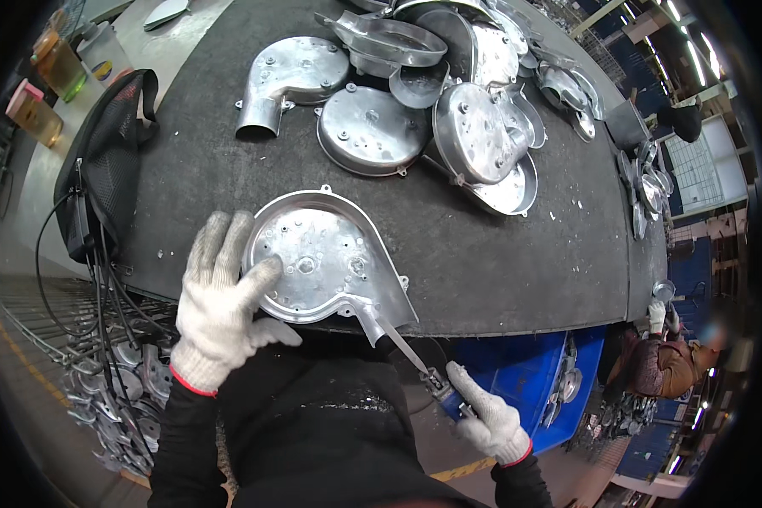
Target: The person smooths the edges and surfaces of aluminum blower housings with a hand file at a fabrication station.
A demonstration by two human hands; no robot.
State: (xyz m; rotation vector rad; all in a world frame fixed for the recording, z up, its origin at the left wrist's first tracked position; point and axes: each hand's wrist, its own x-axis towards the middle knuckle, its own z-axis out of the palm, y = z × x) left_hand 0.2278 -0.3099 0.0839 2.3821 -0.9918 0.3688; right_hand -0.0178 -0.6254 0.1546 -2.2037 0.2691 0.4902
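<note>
A silvery cast-metal blower housing half [317,245], round with a side outlet, lies open side up at the table's near edge. My left hand [220,296], in a white knit glove, rests at its left rim with fingers spread. One fingertip reaches over the rim; the thumb points right, below the housing. My gloved right hand [493,423] is closed round a narrow belt sander [440,391] with a blue body. The sander's slim belt arm [405,347] slants up to the housing's outlet and appears to touch its edge.
Several similar housings [372,127] are heaped at the table's far side. A black mesh bag [102,169] with cables stands at the left. Metal parts fill a rack [118,398] below left. A blue bin [516,372] sits below right; another person [665,364] works beyond it.
</note>
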